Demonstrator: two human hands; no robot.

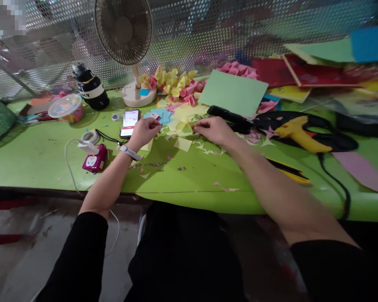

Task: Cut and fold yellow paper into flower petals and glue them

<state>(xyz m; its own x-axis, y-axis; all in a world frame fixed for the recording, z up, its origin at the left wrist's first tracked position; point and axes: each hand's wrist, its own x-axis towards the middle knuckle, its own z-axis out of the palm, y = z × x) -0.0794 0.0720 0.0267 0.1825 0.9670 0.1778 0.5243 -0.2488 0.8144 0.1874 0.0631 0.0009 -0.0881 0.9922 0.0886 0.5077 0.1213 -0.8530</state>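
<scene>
My right hand [214,129] is closed in a pinch at the edge of a folded yellow paper piece [184,125] lying over other yellow paper. To its left, my left hand [145,131] has its fingers pinched together; whatever they may hold is too small to make out. A white watch [130,152] is on the left wrist. Beside that hand lie a phone [129,123] with a lit screen and some blue paper squares [165,116]. Between the hands, a pale yellow paper square [183,144] rests on the green table [189,178] among paper scraps.
Behind the hands are a fan [138,97], yellow and pink folded paper flowers [175,82] and a black bottle [93,90]. At right lie a black stapler [228,118], a yellow glue gun [302,133] and a yellow cutter [291,172]. A purple power socket [95,159] stands left.
</scene>
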